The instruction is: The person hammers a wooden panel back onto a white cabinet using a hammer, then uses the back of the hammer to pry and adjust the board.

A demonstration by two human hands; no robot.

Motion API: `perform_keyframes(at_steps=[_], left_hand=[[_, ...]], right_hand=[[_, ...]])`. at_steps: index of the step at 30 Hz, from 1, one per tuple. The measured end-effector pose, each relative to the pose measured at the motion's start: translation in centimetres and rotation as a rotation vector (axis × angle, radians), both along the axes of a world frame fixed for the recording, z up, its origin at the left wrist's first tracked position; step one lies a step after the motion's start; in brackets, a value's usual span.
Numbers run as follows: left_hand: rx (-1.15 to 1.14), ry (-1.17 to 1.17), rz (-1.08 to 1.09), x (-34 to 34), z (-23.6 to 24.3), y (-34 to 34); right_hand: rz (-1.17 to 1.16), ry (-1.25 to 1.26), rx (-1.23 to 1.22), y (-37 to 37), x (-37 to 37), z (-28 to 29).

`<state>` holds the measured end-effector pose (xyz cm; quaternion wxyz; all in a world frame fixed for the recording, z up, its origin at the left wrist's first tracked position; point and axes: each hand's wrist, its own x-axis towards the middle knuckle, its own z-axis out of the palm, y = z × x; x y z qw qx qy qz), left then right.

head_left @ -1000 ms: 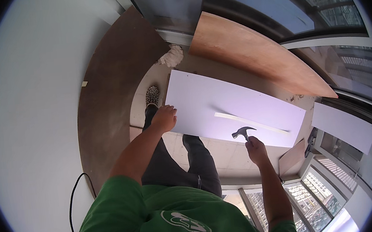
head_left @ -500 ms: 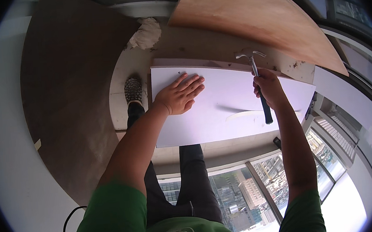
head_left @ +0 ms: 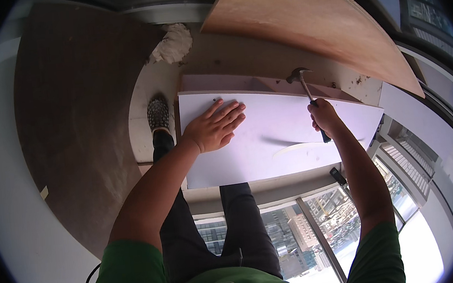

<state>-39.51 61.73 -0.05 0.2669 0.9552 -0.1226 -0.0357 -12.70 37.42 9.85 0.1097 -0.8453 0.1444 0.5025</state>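
Note:
My left hand [head_left: 215,129] lies flat on a white board [head_left: 228,165], its fingers stretched toward the far edge. A small dark spot [head_left: 214,99], perhaps a nail or a hole, shows in the board just beyond the fingertips. In my right hand [head_left: 323,119] is a claw hammer [head_left: 306,90], gripped by its dark handle. Its metal head is raised and lies, in the picture, over the far edge of the board. Below that edge a purplish inner panel [head_left: 221,82] is partly visible, so the board tops a box-like piece.
A thin pale curved strip [head_left: 291,147] lies on the board. Beyond stands a large wooden sheet [head_left: 302,16]; a brown panel [head_left: 80,127] is at left. A crumpled white cloth or bag [head_left: 174,43] and debris [head_left: 359,80] lie on the floor. Windows [head_left: 294,232] are nearby.
The hammer has shifted slightly left and nearer, and its head has tilted. My left hand stays flat on the board. The view has shifted a little, showing more of the inner panel.

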Motion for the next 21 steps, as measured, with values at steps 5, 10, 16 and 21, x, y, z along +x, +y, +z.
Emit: perform_keyframes(at_steps=[5, 10, 16, 21], left_hand=[[-0.1, 0.145, 0.699, -4.2, 3.7, -0.4], [-0.395, 0.683, 1.443, -15.5, 4.1, -5.7], [-0.839, 1.28, 1.408, -19.3, 2.6, -7.1], [-0.815, 1.186, 1.36, -19.7, 2.6, -6.6]], right_hand=[[-0.062, -0.118, 0.13, -0.5, -1.3, 0.2], [-0.065, -0.182, 0.179, -0.2, -2.2, -0.2], [-0.134, -0.197, 0.253, -0.4, -2.1, -1.5], [-0.097, -0.217, 0.194, -0.5, -1.5, -0.5]])
